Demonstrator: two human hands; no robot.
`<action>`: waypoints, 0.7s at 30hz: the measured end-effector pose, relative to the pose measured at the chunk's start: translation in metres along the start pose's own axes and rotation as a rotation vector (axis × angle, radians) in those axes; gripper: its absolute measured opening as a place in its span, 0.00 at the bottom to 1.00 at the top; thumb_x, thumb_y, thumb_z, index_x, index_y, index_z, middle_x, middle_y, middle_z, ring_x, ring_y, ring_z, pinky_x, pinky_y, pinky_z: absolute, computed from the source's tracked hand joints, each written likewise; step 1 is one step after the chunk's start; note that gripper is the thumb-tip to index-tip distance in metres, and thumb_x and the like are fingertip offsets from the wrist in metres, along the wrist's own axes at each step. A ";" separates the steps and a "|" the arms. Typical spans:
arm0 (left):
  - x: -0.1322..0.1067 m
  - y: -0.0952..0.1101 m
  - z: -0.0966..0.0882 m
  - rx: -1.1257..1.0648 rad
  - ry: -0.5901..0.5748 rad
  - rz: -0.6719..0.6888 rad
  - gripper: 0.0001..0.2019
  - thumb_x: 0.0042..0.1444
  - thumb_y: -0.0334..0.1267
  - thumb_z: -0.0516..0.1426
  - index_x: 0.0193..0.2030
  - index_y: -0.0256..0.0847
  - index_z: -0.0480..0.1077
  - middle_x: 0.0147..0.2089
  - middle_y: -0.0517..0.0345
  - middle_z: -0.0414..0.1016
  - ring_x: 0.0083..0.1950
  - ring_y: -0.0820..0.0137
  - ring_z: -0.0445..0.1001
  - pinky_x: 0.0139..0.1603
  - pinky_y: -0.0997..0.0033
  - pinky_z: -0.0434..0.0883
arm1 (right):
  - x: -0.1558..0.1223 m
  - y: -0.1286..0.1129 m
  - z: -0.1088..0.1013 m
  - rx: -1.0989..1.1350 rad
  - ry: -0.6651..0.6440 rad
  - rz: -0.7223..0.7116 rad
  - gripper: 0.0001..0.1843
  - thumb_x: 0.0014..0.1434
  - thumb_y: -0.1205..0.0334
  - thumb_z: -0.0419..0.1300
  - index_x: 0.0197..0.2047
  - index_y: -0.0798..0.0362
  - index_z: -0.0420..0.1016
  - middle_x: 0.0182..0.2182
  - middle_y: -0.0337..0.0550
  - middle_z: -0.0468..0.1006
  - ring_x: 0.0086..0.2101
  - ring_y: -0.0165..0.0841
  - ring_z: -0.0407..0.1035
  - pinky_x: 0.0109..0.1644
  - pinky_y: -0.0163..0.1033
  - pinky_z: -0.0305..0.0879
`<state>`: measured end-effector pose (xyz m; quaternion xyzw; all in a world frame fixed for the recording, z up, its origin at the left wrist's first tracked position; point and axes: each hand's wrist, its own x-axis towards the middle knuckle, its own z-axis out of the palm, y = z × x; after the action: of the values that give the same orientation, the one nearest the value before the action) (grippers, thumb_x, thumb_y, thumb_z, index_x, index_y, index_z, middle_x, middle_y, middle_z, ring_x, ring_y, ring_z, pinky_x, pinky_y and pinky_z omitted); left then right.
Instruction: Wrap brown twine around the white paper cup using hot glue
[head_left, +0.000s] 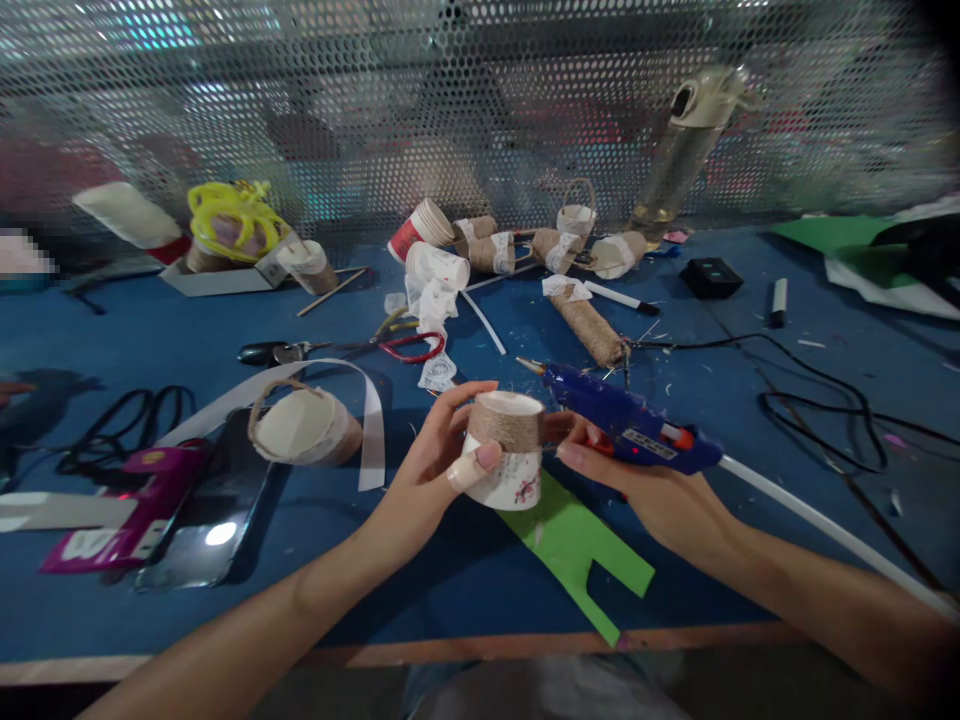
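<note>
My left hand (pixel 435 460) is closed around a white paper cup (pixel 506 487), with the thumb across its front. Brown twine (pixel 510 425) wraps the cup's upper half, and a pink flower print shows below. In my right hand (pixel 619 480) is a blue hot glue gun (pixel 637 425). Its metal nozzle (pixel 529 365) points left, above and behind the cup's rim. A long white glue stick (pixel 810 515) sticks out of the gun's back end. The fingertips of my right hand are close to the twine; whether they touch it I cannot tell.
A green cut piece (pixel 577 550) lies under the cup. At left are a twine-handled cup (pixel 304 430), a phone (pixel 217 510) and a purple package (pixel 150 495). Scissors (pixel 412 347), twine-covered cups (pixel 491 253) and a bottle (pixel 679 160) stand behind; a black cable (pixel 787 345) runs right.
</note>
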<state>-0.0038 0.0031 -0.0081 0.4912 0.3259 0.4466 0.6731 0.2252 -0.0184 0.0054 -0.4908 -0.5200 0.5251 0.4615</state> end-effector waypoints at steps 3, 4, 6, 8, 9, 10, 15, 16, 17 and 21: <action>0.000 0.000 0.000 -0.008 -0.018 0.005 0.20 0.62 0.43 0.65 0.61 0.58 0.72 0.57 0.57 0.79 0.55 0.63 0.77 0.52 0.68 0.73 | 0.000 0.006 0.000 0.060 -0.034 0.015 0.13 0.58 0.51 0.73 0.29 0.47 0.78 0.36 0.37 0.83 0.42 0.36 0.78 0.55 0.46 0.76; 0.000 0.000 0.001 -0.009 -0.018 0.005 0.20 0.62 0.43 0.65 0.61 0.57 0.72 0.56 0.57 0.79 0.55 0.62 0.77 0.52 0.67 0.73 | -0.001 0.008 0.000 0.071 -0.038 0.023 0.12 0.58 0.51 0.73 0.30 0.47 0.78 0.36 0.36 0.83 0.43 0.35 0.78 0.56 0.46 0.76; 0.000 0.001 0.001 -0.010 -0.014 0.002 0.21 0.62 0.43 0.66 0.61 0.56 0.72 0.56 0.55 0.79 0.55 0.61 0.77 0.52 0.66 0.74 | -0.001 0.011 0.000 0.094 -0.034 0.039 0.12 0.58 0.52 0.73 0.31 0.46 0.78 0.36 0.36 0.83 0.44 0.36 0.79 0.57 0.46 0.75; 0.001 0.001 0.001 -0.010 -0.015 0.000 0.21 0.61 0.44 0.66 0.61 0.55 0.72 0.56 0.54 0.79 0.55 0.60 0.77 0.51 0.65 0.74 | -0.002 0.012 0.001 0.120 -0.029 0.051 0.12 0.58 0.52 0.73 0.31 0.47 0.77 0.36 0.36 0.83 0.45 0.36 0.78 0.58 0.46 0.75; 0.001 0.000 0.001 -0.010 -0.017 0.000 0.21 0.61 0.43 0.66 0.61 0.55 0.72 0.56 0.54 0.79 0.55 0.60 0.77 0.51 0.65 0.74 | -0.002 0.012 0.001 0.125 -0.023 0.057 0.12 0.58 0.52 0.74 0.31 0.47 0.77 0.36 0.36 0.82 0.45 0.36 0.78 0.58 0.47 0.75; 0.001 0.000 0.001 -0.010 -0.019 0.001 0.21 0.61 0.43 0.66 0.61 0.55 0.72 0.56 0.54 0.79 0.55 0.60 0.77 0.51 0.66 0.74 | -0.002 0.012 0.001 0.122 -0.016 0.063 0.13 0.57 0.52 0.74 0.31 0.47 0.77 0.35 0.36 0.82 0.44 0.37 0.78 0.58 0.47 0.75; 0.001 -0.002 0.000 -0.025 -0.042 0.014 0.20 0.63 0.42 0.65 0.61 0.57 0.72 0.56 0.57 0.79 0.54 0.63 0.77 0.50 0.69 0.74 | -0.001 0.013 0.000 0.119 -0.020 0.066 0.12 0.57 0.52 0.74 0.32 0.47 0.78 0.36 0.36 0.83 0.43 0.36 0.78 0.57 0.47 0.75; 0.001 -0.002 0.000 -0.025 -0.042 0.014 0.20 0.63 0.42 0.65 0.61 0.57 0.72 0.56 0.56 0.79 0.54 0.63 0.77 0.50 0.69 0.74 | -0.001 0.013 0.000 0.123 -0.032 0.065 0.11 0.58 0.52 0.74 0.33 0.47 0.79 0.37 0.36 0.84 0.44 0.36 0.78 0.57 0.47 0.75; 0.001 -0.002 0.000 -0.023 -0.041 0.013 0.20 0.63 0.42 0.65 0.61 0.57 0.72 0.56 0.56 0.79 0.54 0.63 0.77 0.50 0.68 0.74 | -0.001 0.013 0.000 0.126 -0.040 0.063 0.10 0.58 0.52 0.73 0.33 0.47 0.79 0.38 0.37 0.84 0.44 0.36 0.79 0.58 0.47 0.76; 0.000 -0.003 0.000 -0.026 -0.038 0.015 0.20 0.63 0.42 0.65 0.61 0.57 0.72 0.56 0.55 0.78 0.55 0.61 0.77 0.51 0.67 0.75 | -0.001 0.010 0.001 0.145 -0.059 0.070 0.09 0.59 0.52 0.73 0.35 0.46 0.81 0.39 0.36 0.86 0.44 0.36 0.80 0.57 0.46 0.77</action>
<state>-0.0030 0.0029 -0.0109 0.4934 0.3036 0.4465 0.6820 0.2246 -0.0195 -0.0050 -0.4581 -0.4765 0.5914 0.4619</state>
